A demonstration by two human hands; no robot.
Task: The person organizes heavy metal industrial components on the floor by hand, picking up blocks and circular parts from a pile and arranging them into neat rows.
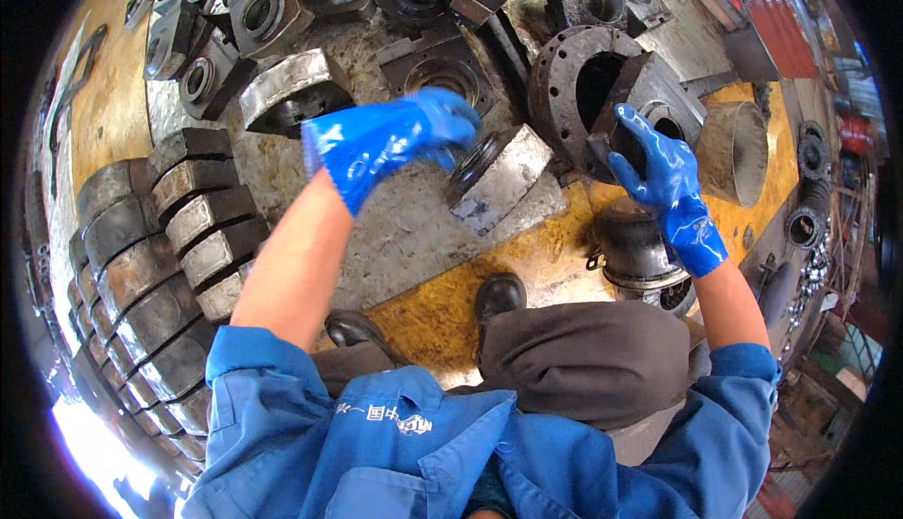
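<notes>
My left hand (pixel 425 131), in a blue rubber glove, is smeared by motion. It hovers above and left of a tilted metal bearing block (pixel 503 180) with a bright worn face; whether it touches the block cannot be made out. My right hand (pixel 664 175), gloved alike, has its thumb and fingers spread. It is in front of a dark block with a round bore (pixel 666 86), which leans against a flanged ring (pixel 557 95) with holes round its rim. Contact between that hand and the block is unclear. Beneath the right hand stands a dark round metal pot-like part (pixel 632 241).
Stacked steel blocks (pixel 141 274) rise along the left. Several bored housings (pixel 259 15) crowd the far side. Another bright-faced block (pixel 293 91) lies beyond my left forearm. At the right are a wide metal sleeve (pixel 736 154) and loose rings (pixel 804 227). My shoes (pixel 500 295) rest on yellowish flooring.
</notes>
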